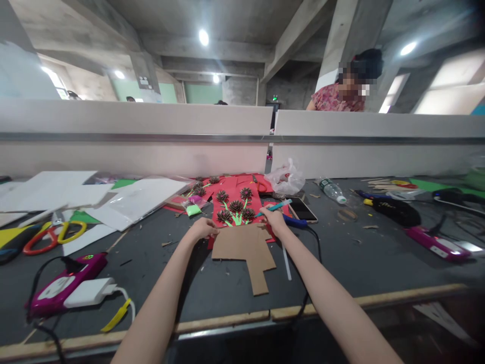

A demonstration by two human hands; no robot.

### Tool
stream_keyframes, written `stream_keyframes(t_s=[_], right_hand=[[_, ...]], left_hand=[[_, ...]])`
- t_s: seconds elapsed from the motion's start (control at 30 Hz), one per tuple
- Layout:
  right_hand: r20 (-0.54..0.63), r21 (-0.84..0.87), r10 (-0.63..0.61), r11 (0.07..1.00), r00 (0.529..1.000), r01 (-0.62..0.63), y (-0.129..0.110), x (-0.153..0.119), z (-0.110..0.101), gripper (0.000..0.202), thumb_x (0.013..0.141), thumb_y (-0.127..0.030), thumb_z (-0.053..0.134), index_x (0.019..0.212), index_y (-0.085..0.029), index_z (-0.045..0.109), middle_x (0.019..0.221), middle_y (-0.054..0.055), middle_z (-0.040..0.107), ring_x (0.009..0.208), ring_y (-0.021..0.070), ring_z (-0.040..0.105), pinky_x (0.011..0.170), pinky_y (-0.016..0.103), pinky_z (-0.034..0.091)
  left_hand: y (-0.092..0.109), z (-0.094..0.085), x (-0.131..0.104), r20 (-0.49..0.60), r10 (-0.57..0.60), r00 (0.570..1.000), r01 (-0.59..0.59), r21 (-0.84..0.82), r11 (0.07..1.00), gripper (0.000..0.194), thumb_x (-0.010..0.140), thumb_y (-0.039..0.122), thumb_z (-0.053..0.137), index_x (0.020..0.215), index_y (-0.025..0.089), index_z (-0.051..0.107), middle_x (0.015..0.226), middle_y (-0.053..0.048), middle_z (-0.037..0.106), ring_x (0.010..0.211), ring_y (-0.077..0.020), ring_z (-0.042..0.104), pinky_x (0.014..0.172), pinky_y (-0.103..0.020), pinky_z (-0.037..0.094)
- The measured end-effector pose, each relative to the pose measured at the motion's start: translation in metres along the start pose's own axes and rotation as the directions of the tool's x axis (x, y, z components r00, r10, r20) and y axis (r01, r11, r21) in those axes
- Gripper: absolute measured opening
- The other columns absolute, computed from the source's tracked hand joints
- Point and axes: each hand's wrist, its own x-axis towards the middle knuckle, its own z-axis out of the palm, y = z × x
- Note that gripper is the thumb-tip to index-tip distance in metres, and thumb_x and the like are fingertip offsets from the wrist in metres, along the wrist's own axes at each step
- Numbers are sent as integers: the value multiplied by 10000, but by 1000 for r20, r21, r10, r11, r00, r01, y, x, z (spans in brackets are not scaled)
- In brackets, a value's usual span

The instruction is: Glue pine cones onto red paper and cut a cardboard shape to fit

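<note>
My left hand (204, 229) has its fingers curled at the upper left corner of a cut brown cardboard piece (242, 243), which has a narrower strip reaching toward me. In my right hand (273, 220) is a teal pen (279, 206), held slantwise above the cardboard's upper right side. Just beyond the cardboard lies a red sheet (227, 184) bearing several pinecone flowers (236, 206) with green paper stems. A blue-handled glue gun (295, 221) rests beside my right wrist, near a glue stick (287, 263).
A phone (303, 210), plastic bag (286, 178) and bottle (331, 189) lie behind right. Scissors (41, 240), white boards (56, 187) and a purple power strip (68, 283) are on the left. Another power strip (435, 242) lies right. A person (337, 98) is behind the partition (132, 121).
</note>
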Motion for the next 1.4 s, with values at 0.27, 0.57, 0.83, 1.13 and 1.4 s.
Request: stream_keyframes(t_s=[0.27, 0.57, 0.83, 1.13, 1.4], right_hand=[[38, -221, 16, 975, 999, -8, 20, 7, -2, 164, 615, -287, 484, 505, -189, 412, 348, -40, 457, 315, 98, 456, 337, 196, 360], [60, -414, -55, 907, 997, 75, 10, 1, -4, 187, 621, -254, 491, 487, -203, 371, 351, -61, 437, 346, 86, 444, 401, 193, 342], [75, -583, -118, 801, 990, 139, 8, 3, -4, 206, 625, -258, 501, 480, -209, 362, 391, -55, 434, 458, 106, 454, 519, 218, 344], [83, -562, -114, 815, 990, 140, 7, 0, -4, 200, 626, -251, 508, 495, -211, 364, 394, -60, 430, 457, 111, 444, 518, 225, 327], [60, -572, -121, 809, 991, 134, 6, 1, -3, 212, 611, -244, 519, 479, -211, 356, 401, -59, 414, 463, 109, 428, 519, 226, 317]], left_hand=[[2, 1, -1, 3, -4, 1000, 4, 11, 1000, 254, 453, 289, 690, 604, 115, 582, 487, -2, 555, 489, -99, 491, 477, -204, 372], [2, 0, -1, -6, -9, 1000, 9, 15, 1000, 232, 451, 280, 686, 581, 125, 573, 483, -3, 553, 493, -105, 494, 483, -212, 376], [4, 0, -3, 1, -3, 1000, 3, 5, 1000, 234, 449, 286, 688, 575, 123, 577, 485, -6, 561, 514, -113, 509, 492, -213, 379], [3, 0, -3, 3, 7, 1000, -7, -2, 1000, 253, 450, 306, 693, 574, 119, 576, 482, -8, 556, 500, -108, 497, 478, -213, 369], [2, 0, -2, 2, 10, 1000, -10, 0, 1000, 256, 438, 313, 699, 568, 130, 576, 475, -3, 556, 510, -117, 505, 481, -214, 371]])
